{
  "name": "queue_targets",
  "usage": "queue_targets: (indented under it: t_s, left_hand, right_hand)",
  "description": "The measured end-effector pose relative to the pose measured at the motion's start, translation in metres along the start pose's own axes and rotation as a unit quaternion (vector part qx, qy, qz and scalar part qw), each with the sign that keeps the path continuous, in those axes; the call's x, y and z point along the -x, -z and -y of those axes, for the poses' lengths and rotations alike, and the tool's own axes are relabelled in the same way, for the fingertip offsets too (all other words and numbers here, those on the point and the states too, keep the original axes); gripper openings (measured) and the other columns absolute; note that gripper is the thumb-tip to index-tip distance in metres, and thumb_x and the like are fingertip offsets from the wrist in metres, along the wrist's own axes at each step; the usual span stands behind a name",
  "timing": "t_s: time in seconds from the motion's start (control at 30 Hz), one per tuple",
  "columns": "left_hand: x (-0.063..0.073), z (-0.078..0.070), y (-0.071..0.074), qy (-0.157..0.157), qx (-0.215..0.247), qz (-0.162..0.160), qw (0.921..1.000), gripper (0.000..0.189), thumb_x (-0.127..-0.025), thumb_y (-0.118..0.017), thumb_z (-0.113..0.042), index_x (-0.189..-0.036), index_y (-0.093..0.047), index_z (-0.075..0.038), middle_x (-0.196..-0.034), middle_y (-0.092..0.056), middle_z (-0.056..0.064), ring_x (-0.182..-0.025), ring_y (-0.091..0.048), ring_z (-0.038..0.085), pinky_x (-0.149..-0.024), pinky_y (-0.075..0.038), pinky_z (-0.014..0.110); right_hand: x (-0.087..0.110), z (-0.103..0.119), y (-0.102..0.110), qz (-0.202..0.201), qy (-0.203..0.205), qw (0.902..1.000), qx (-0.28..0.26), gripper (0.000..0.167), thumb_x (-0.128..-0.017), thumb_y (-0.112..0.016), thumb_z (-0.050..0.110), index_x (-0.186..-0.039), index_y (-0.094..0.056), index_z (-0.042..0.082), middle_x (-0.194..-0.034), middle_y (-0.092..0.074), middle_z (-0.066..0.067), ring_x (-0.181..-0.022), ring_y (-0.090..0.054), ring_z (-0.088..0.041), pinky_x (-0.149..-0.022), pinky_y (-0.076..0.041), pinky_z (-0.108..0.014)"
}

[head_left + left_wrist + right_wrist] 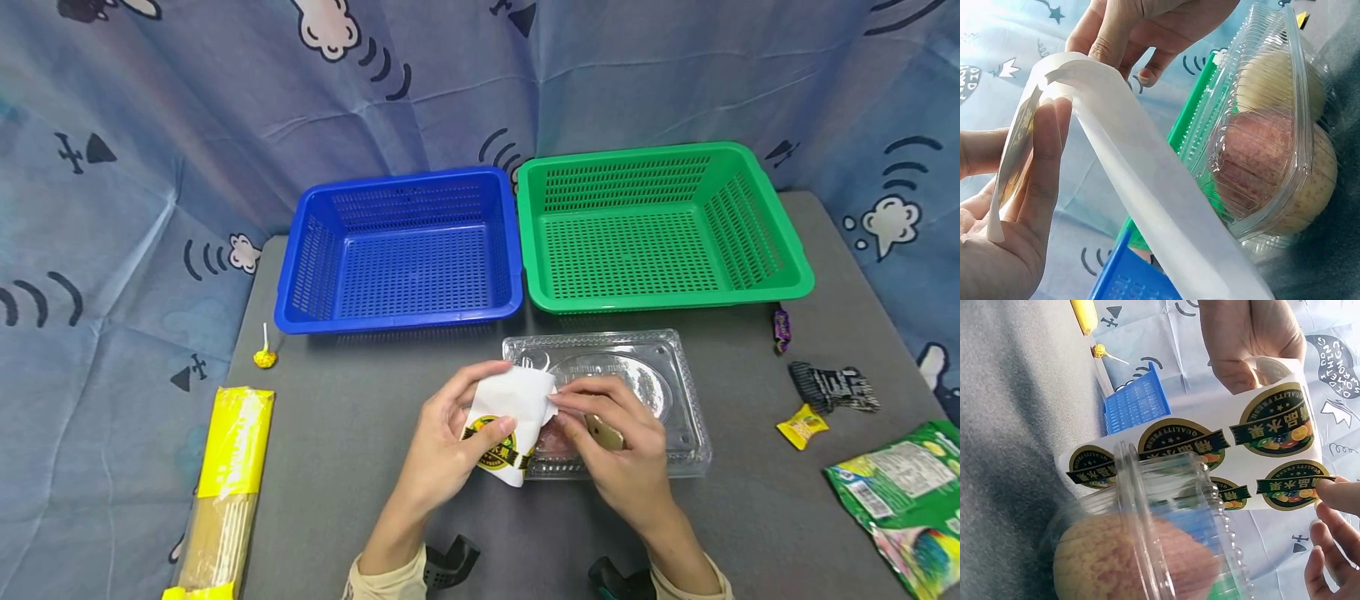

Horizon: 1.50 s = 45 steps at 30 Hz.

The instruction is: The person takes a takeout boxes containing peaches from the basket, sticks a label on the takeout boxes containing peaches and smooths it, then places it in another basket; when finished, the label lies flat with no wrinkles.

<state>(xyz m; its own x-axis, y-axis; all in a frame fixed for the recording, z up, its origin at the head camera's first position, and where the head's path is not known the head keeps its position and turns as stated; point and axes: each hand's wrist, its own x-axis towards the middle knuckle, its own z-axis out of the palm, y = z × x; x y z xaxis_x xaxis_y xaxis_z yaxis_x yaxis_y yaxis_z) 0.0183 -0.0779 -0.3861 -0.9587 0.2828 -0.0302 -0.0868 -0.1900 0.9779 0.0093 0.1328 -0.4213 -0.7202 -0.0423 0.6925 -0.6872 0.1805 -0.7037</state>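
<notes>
My left hand (450, 450) holds a folded white sheet of fruit stickers (517, 396), thumb pressed on its front. The right hand (626, 450) pinches the sheet's right edge between thumb and fingers. In the right wrist view, black-and-gold round labels (1275, 419) with fruit pictures run along the sheet. The left wrist view shows the blank back of the sheet (1147, 181), bent over at the top. Under the hands lies a clear plastic clamshell box (686, 417), with round, yellowish and reddish fruit (1257, 159) inside. The right hand partly covers the box.
Behind stand a blue basket (397, 325) and a green basket (667, 296). Left are a yellow lollipop (265, 358) and a yellow noodle pack (232, 458). Right lie a purple candy (782, 330), a black-striped packet (832, 388), a yellow candy (802, 427) and a green bag (907, 492).
</notes>
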Motion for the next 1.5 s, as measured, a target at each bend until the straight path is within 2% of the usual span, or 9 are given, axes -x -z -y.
queue_targets:
  t_s: [0.33, 0.6, 0.7, 0.83, 1.03, 1.17, 1.27, 1.4, 1.5]
  left_hand:
    - [0.0, 0.0, 0.002, -0.001, -0.011, -0.016, 0.9998, 0.059, -0.093, -0.069, 0.011, -0.149, -0.053, 0.0, -0.131, -0.065, 0.032, -0.102, -0.072, 0.012, -0.083, -0.064, 0.03]
    - [0.002, -0.004, 0.008, -0.008, -0.018, -0.038, 0.9991, 0.06, -0.093, -0.07, 0.011, -0.149, -0.053, -0.001, -0.133, -0.065, 0.03, -0.105, -0.072, 0.013, -0.086, -0.063, 0.028]
    - [0.002, -0.005, 0.01, -0.008, -0.02, -0.046, 0.9987, 0.059, -0.093, -0.07, 0.01, -0.148, -0.054, -0.002, -0.134, -0.065, 0.03, -0.105, -0.072, 0.013, -0.086, -0.063, 0.028]
    - [0.003, -0.006, 0.013, -0.012, -0.023, -0.052, 0.9983, 0.059, -0.093, -0.07, 0.011, -0.148, -0.053, -0.001, -0.135, -0.065, 0.03, -0.105, -0.072, 0.013, -0.086, -0.063, 0.028]
    - [0.003, -0.007, 0.02, -0.022, -0.036, -0.062, 0.9972, 0.06, -0.093, -0.071, 0.01, -0.149, -0.053, -0.002, -0.138, -0.065, 0.027, -0.11, -0.072, 0.013, -0.089, -0.063, 0.029]
    - [0.005, -0.007, 0.029, -0.018, -0.038, -0.077, 0.9961, 0.061, -0.093, -0.071, 0.01, -0.15, -0.052, -0.004, -0.137, -0.065, 0.026, -0.108, -0.073, 0.014, -0.088, -0.064, 0.03]
    - [0.008, -0.007, 0.037, -0.011, -0.043, -0.096, 0.9944, 0.063, -0.093, -0.071, 0.011, -0.151, -0.051, -0.004, -0.137, -0.065, 0.024, -0.105, -0.073, 0.014, -0.086, -0.064, 0.03]
    - [0.011, -0.006, 0.049, -0.004, -0.067, -0.128, 0.9895, 0.064, -0.093, -0.071, 0.012, -0.152, -0.05, -0.001, -0.136, -0.066, 0.023, -0.105, -0.072, 0.013, -0.086, -0.063, 0.027]
    - [0.014, -0.002, 0.06, 0.0, -0.087, -0.152, 0.9846, 0.064, -0.092, -0.071, 0.013, -0.151, -0.05, -0.001, -0.134, -0.067, 0.021, -0.104, -0.071, 0.011, -0.086, -0.061, 0.025]
  right_hand:
    - [0.002, 0.0, 0.003, -0.006, -0.022, 0.9995, 0.022, 0.03, -0.097, -0.079, 0.027, -0.091, -0.079, -0.003, -0.104, -0.07, -0.025, -0.112, -0.067, -0.013, -0.105, -0.05, -0.022]
    - [0.004, -0.003, 0.007, -0.001, -0.024, 0.9996, -0.014, 0.013, -0.09, -0.082, 0.003, -0.093, -0.076, -0.007, -0.098, -0.077, -0.02, -0.104, -0.073, -0.013, -0.101, -0.055, -0.022]
    - [0.003, -0.001, 0.009, -0.003, -0.041, 0.9989, -0.023, 0.01, -0.086, -0.081, -0.007, -0.094, -0.075, -0.008, -0.094, -0.077, -0.015, -0.097, -0.072, -0.01, -0.092, -0.056, -0.02]
    - [0.003, 0.0, 0.01, -0.019, -0.067, 0.996, -0.055, 0.023, -0.075, -0.077, -0.025, -0.095, -0.073, -0.013, -0.094, -0.076, -0.009, -0.088, -0.069, -0.009, -0.081, -0.056, -0.016]
    - [0.002, 0.003, 0.015, -0.04, -0.126, 0.9802, -0.147, 0.036, -0.071, -0.069, -0.037, -0.104, -0.065, -0.025, -0.108, -0.076, -0.006, -0.092, -0.074, -0.01, -0.087, -0.061, -0.019]
    - [0.001, 0.003, 0.018, -0.043, -0.148, 0.9724, -0.175, 0.043, -0.073, -0.065, -0.04, -0.114, -0.063, -0.027, -0.114, -0.076, -0.012, -0.102, -0.077, -0.013, -0.091, -0.061, -0.021]
    - [0.0, 0.002, 0.02, -0.041, -0.152, 0.9718, -0.175, 0.043, -0.077, -0.063, -0.038, -0.118, -0.064, -0.026, -0.113, -0.073, -0.013, -0.105, -0.075, -0.015, -0.092, -0.061, -0.022]
    - [-0.001, 0.0, 0.023, -0.05, -0.161, 0.9713, -0.168, 0.032, -0.084, -0.061, -0.034, -0.113, -0.068, -0.025, -0.107, -0.07, -0.011, -0.099, -0.072, -0.015, -0.087, -0.061, -0.02]
    - [-0.001, -0.001, 0.026, -0.068, -0.171, 0.9696, -0.162, 0.019, -0.087, -0.066, -0.027, -0.106, -0.069, -0.024, -0.102, -0.073, -0.01, -0.094, -0.073, -0.014, -0.083, -0.062, -0.019]
